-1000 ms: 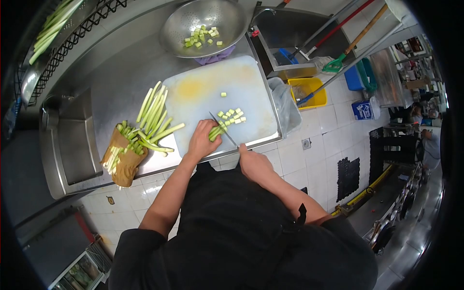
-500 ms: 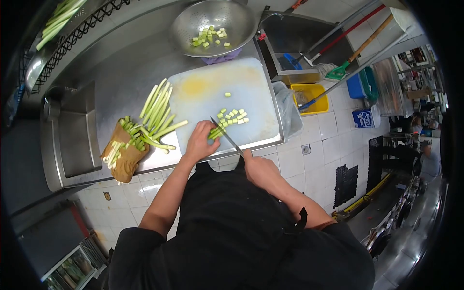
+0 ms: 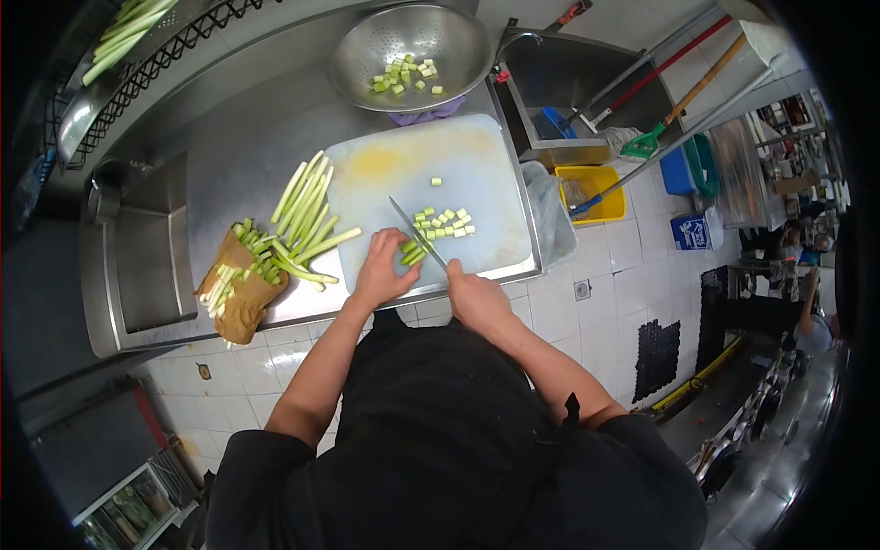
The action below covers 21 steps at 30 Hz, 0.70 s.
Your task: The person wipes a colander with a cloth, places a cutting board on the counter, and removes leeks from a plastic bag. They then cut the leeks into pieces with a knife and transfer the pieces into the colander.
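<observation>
A knife [image 3: 412, 225] is in my right hand [image 3: 478, 301], its blade pointing up and left across green stalks [image 3: 415, 252] on the white cutting board [image 3: 385, 197]. My left hand [image 3: 385, 270] is curled against the left end of these stalks, fingers bent round them. Cut green pieces [image 3: 446, 221] lie just right of the blade, and a single piece [image 3: 436, 181] sits farther up the board. Long pale-green stalks [image 3: 307, 206] rest at the board's left edge. Beside them is a brown paper wrap [image 3: 246, 307] with more stalks in it.
A perforated steel bowl [image 3: 367, 55] with cut pieces stands behind the board on a purple cloth [image 3: 431, 112]. A sink basin [image 3: 151, 261] is at the left. Right of the counter are a yellow bucket [image 3: 610, 209] and long handles. Another person [image 3: 811, 325] is at far right.
The knife and my right hand have moved slightly left, and the blade now reaches farther up the board. My left hand still holds the stalks. The whole view has shifted slightly.
</observation>
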Each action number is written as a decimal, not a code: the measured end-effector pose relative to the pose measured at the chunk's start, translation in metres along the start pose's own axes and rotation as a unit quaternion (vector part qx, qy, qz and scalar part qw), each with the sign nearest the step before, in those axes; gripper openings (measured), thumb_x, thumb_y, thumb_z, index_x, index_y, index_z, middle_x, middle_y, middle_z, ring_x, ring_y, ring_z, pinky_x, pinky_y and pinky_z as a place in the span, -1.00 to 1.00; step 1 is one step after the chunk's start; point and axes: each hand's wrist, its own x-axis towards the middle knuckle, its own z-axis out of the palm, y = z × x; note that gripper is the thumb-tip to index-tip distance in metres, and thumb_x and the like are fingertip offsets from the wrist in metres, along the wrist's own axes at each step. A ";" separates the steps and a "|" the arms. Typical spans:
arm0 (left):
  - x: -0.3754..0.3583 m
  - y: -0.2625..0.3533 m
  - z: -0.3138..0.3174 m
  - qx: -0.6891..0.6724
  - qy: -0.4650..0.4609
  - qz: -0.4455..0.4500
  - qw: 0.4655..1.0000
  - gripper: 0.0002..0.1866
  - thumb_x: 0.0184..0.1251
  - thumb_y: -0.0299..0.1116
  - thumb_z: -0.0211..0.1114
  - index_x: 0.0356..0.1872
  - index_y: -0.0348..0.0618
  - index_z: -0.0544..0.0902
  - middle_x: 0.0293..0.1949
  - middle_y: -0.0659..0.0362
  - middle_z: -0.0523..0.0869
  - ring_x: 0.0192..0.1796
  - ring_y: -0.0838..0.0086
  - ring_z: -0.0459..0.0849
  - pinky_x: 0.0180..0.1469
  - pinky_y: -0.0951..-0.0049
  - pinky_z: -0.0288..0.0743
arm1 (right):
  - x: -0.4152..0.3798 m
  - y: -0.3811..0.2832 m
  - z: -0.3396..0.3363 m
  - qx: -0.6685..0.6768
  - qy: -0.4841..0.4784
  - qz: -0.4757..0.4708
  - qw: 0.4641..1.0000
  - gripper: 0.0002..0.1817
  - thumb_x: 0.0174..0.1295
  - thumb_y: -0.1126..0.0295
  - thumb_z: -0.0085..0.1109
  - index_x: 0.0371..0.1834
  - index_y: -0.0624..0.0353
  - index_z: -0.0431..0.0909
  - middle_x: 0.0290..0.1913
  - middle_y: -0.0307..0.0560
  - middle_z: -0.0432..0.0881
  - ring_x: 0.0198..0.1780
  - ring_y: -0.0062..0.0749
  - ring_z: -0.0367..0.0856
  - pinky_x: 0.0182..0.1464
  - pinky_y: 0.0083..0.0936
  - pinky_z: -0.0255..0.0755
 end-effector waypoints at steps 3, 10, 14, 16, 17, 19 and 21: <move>-0.003 -0.001 -0.003 -0.001 -0.006 0.002 1.000 -0.57 0.04 -0.44 0.48 -0.04 -0.30 0.56 0.00 -0.03 0.59 0.08 0.03 0.56 0.14 0.20 0.51 | -0.021 0.000 -0.011 -0.007 -0.016 0.003 1.000 -0.79 0.27 0.56 -0.04 -0.05 0.37 0.32 -0.41 0.33 0.70 -0.31 0.27 0.73 -0.25 0.12 0.56; -0.007 -0.006 0.003 0.009 0.014 0.016 1.000 -0.64 0.02 -0.49 0.45 -0.13 -0.30 0.58 -0.10 0.00 0.64 -0.01 0.04 0.59 0.07 0.19 0.55 | -0.051 0.001 -0.009 0.017 -0.053 0.014 0.998 -0.71 0.35 0.47 -0.02 0.02 0.48 0.33 -0.45 0.35 0.67 -0.34 0.34 0.68 -0.26 0.15 0.52; -0.007 -0.008 0.004 0.007 0.008 0.011 1.000 -0.67 0.03 -0.49 0.45 -0.15 -0.30 0.58 -0.12 0.01 0.65 -0.03 0.05 0.61 0.04 0.20 0.56 | -0.046 -0.003 -0.004 0.023 -0.070 0.019 0.997 -0.67 0.33 0.48 -0.04 0.08 0.51 0.33 -0.44 0.36 0.67 -0.33 0.34 0.69 -0.26 0.15 0.52; -0.007 -0.007 0.004 0.008 0.013 -0.014 1.000 -0.68 0.05 -0.49 0.45 -0.15 -0.29 0.59 -0.13 0.02 0.66 -0.02 0.05 0.61 0.05 0.20 0.57 | -0.035 -0.004 0.013 0.032 -0.015 0.006 0.999 -0.79 0.27 0.56 -0.05 -0.05 0.38 0.34 -0.37 0.38 0.70 -0.29 0.33 0.72 -0.22 0.15 0.55; -0.007 -0.007 0.004 0.008 0.014 -0.013 1.000 -0.68 0.05 -0.49 0.45 -0.15 -0.29 0.59 -0.13 0.02 0.66 -0.02 0.05 0.61 0.05 0.20 0.57 | -0.024 -0.003 0.025 0.032 -0.015 0.006 0.999 -0.79 0.27 0.56 -0.05 -0.05 0.38 0.34 -0.37 0.38 0.70 -0.29 0.33 0.72 -0.22 0.15 0.55; -0.006 -0.006 0.005 0.010 0.014 -0.012 1.000 -0.67 0.06 -0.48 0.46 -0.14 -0.28 0.59 -0.11 0.01 0.66 -0.01 0.05 0.62 0.06 0.19 0.57 | 0.003 0.001 0.037 0.020 -0.002 -0.013 1.000 -0.80 0.29 0.55 -0.05 -0.06 0.35 0.33 -0.36 0.37 0.70 -0.28 0.33 0.72 -0.21 0.14 0.56; -0.005 -0.005 0.004 0.011 0.021 -0.009 1.000 -0.67 0.06 -0.48 0.47 -0.14 -0.27 0.59 -0.09 0.01 0.65 0.01 0.04 0.61 0.07 0.18 0.56 | 0.017 0.003 0.030 0.023 -0.007 -0.007 1.000 -0.80 0.29 0.54 -0.04 -0.06 0.35 0.33 -0.37 0.36 0.70 -0.28 0.32 0.73 -0.21 0.14 0.56</move>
